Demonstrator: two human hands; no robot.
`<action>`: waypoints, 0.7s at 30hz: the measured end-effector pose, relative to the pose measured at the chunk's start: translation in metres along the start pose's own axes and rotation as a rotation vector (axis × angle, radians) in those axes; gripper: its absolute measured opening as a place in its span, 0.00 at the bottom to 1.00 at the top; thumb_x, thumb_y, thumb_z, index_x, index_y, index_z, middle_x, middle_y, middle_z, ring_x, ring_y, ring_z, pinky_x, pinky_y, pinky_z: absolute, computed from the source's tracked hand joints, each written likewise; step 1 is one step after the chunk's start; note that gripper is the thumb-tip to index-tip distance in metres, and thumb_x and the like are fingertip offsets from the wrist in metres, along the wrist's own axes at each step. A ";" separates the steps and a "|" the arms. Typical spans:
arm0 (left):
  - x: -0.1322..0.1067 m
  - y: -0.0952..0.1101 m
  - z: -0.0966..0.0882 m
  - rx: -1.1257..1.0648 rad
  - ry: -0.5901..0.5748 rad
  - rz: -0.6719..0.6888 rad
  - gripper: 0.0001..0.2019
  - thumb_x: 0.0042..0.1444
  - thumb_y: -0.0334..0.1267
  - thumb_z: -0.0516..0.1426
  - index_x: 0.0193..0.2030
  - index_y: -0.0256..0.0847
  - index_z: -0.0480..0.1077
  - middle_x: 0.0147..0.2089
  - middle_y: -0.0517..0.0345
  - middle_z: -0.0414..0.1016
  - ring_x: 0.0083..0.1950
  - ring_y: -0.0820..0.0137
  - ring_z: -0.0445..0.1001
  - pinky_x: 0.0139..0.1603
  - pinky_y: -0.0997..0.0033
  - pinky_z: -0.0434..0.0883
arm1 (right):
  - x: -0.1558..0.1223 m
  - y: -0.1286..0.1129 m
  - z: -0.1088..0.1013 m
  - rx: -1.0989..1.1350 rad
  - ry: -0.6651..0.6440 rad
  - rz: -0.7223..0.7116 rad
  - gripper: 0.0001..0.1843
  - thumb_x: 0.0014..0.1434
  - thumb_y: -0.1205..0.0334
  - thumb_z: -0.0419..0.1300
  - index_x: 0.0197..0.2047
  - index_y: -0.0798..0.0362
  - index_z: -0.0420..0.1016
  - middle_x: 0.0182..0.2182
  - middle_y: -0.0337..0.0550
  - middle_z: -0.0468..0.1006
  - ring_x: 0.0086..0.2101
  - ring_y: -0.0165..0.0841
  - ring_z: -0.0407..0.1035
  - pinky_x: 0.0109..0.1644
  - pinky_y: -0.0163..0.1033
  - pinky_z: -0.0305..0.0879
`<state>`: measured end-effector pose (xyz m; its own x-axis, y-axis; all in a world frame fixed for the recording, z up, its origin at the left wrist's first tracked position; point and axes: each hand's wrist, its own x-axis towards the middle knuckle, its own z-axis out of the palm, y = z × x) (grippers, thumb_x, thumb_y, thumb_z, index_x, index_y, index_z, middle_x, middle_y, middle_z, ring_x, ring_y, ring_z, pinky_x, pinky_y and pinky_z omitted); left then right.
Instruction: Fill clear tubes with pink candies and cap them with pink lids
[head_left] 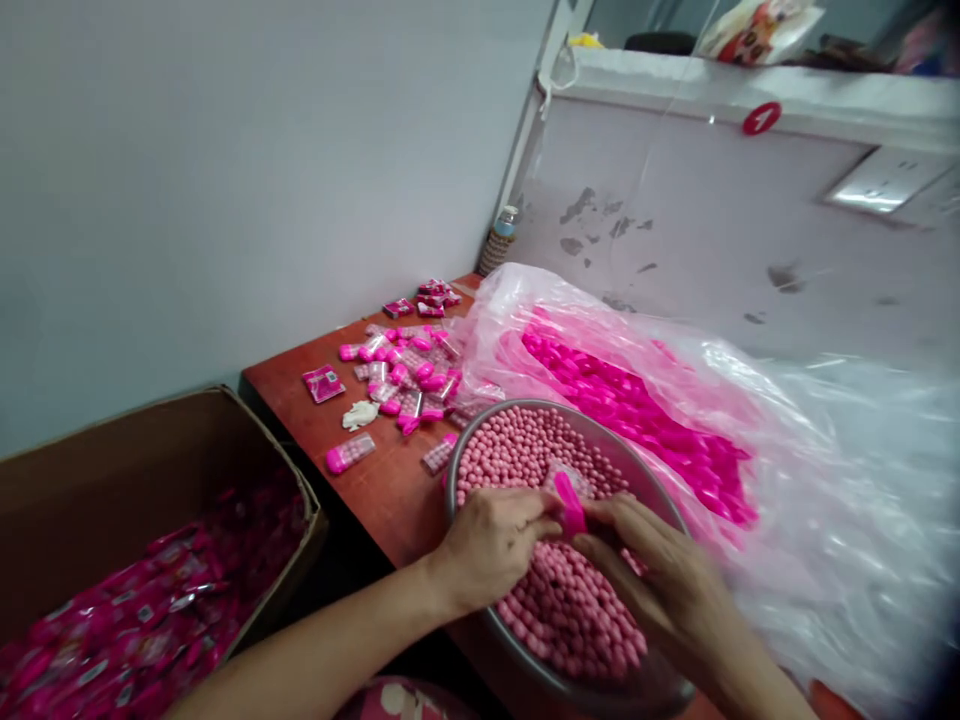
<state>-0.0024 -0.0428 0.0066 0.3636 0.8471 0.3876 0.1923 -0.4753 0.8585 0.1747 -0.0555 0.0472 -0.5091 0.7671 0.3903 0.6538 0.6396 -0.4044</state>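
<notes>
Over a grey metal bowl (459, 455) of pink beads (570, 610), both hands meet at a small clear bottle with a bright pink cap (571, 503). My left hand (495, 545) is closed, its thumb and forefinger pinching the bottle's left side. From the right, my right hand (667, 570) has its fingertips pressed to the pink cap. The bottle's clear end points away, just above the beads; part of it hides behind the fingers. Left of the bowl lies a pile of bead-filled bottles with pink caps (412, 365), with a single one (351, 453) apart from it.
Behind the bowl, an opened plastic bag (517, 285) holds pink caps (637, 410). At left stands a cardboard box (247, 425) of pink packets (165, 600). More packets (324, 384) and a crumpled white piece (360, 415) lie on the red table (281, 385). A wall rises behind.
</notes>
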 end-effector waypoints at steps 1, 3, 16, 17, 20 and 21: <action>-0.002 -0.002 0.001 0.052 -0.018 0.043 0.09 0.58 0.31 0.52 0.39 0.36 0.74 0.34 0.51 0.78 0.36 0.68 0.76 0.39 0.73 0.69 | -0.003 0.000 0.001 -0.018 0.003 -0.024 0.06 0.58 0.67 0.55 0.41 0.50 0.68 0.28 0.42 0.73 0.28 0.32 0.70 0.29 0.33 0.66; -0.006 -0.005 0.003 0.151 -0.050 0.120 0.10 0.59 0.31 0.50 0.40 0.35 0.73 0.34 0.50 0.78 0.36 0.67 0.76 0.39 0.72 0.69 | -0.008 0.000 0.004 -0.057 0.015 -0.078 0.09 0.58 0.67 0.55 0.43 0.50 0.68 0.29 0.43 0.74 0.29 0.34 0.71 0.29 0.34 0.67; 0.006 -0.003 -0.002 -0.076 -0.178 -0.128 0.10 0.56 0.31 0.53 0.28 0.38 0.75 0.25 0.59 0.75 0.27 0.72 0.71 0.31 0.76 0.65 | 0.022 0.015 -0.018 -0.035 -0.272 -0.138 0.38 0.57 0.62 0.58 0.66 0.52 0.44 0.60 0.54 0.58 0.58 0.42 0.56 0.55 0.47 0.63; 0.007 -0.002 -0.002 -0.159 -0.201 -0.156 0.10 0.56 0.30 0.53 0.30 0.38 0.76 0.27 0.59 0.76 0.29 0.71 0.72 0.31 0.76 0.66 | 0.027 0.012 -0.023 -0.062 -0.315 -0.185 0.39 0.57 0.63 0.57 0.66 0.52 0.42 0.61 0.53 0.56 0.60 0.42 0.53 0.59 0.48 0.59; 0.008 -0.003 -0.003 -0.339 -0.159 -0.276 0.10 0.54 0.30 0.52 0.35 0.38 0.76 0.30 0.58 0.77 0.33 0.69 0.74 0.33 0.74 0.68 | 0.034 0.010 -0.028 -0.131 -0.360 -0.240 0.32 0.57 0.63 0.56 0.63 0.49 0.52 0.58 0.49 0.63 0.57 0.40 0.57 0.59 0.47 0.59; 0.009 -0.004 -0.004 -0.359 -0.121 -0.305 0.10 0.54 0.31 0.53 0.36 0.38 0.76 0.31 0.58 0.77 0.35 0.68 0.74 0.35 0.74 0.69 | 0.034 0.011 -0.027 -0.169 -0.318 -0.222 0.29 0.57 0.61 0.57 0.61 0.49 0.56 0.55 0.50 0.66 0.55 0.40 0.60 0.57 0.47 0.61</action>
<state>-0.0036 -0.0324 0.0083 0.4467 0.8914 0.0769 -0.0121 -0.0799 0.9967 0.1799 -0.0239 0.0788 -0.7781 0.6054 0.1673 0.5777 0.7944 -0.1878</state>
